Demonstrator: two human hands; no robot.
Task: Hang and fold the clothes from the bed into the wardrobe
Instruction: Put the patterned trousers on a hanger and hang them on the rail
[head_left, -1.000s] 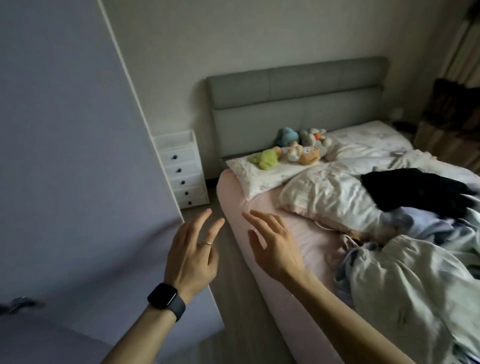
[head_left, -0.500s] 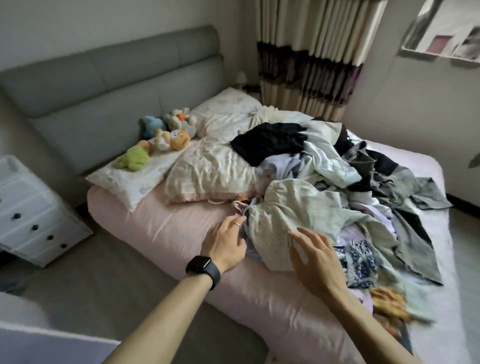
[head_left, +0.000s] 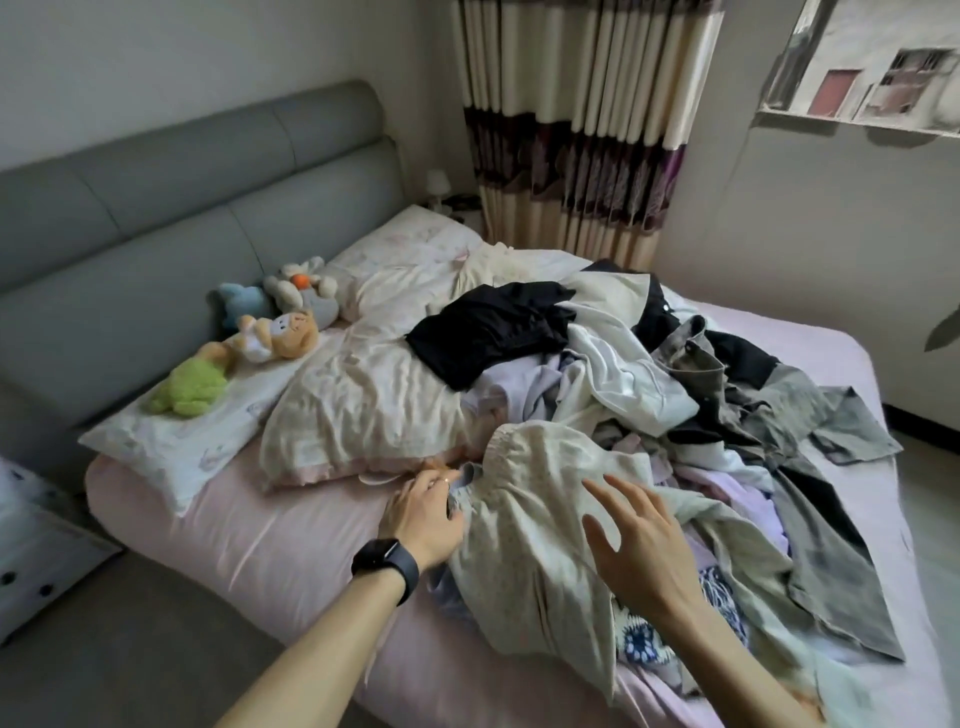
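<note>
I see soft toys against a grey headboard — green plush and orange bear on a white pillow, blue plush, grey rabbit; striped curtains in the corner, a small lamp beside them; white drawers far left.

Dim grey daylight fills the bedroom. A padded grey headboard runs from 9 to 11 o'clock against a plain pale wall. At 12 to 1 o'clock hangs a pleated cream curtain with a dark patterned band, and a small lamp stands just left of it. A white chest of drawers sits at 8 o'clock beside the bed. Grey floor shows at 7 o'clock. A picture hangs at 2 o'clock, with dark skirting at 3.
</note>
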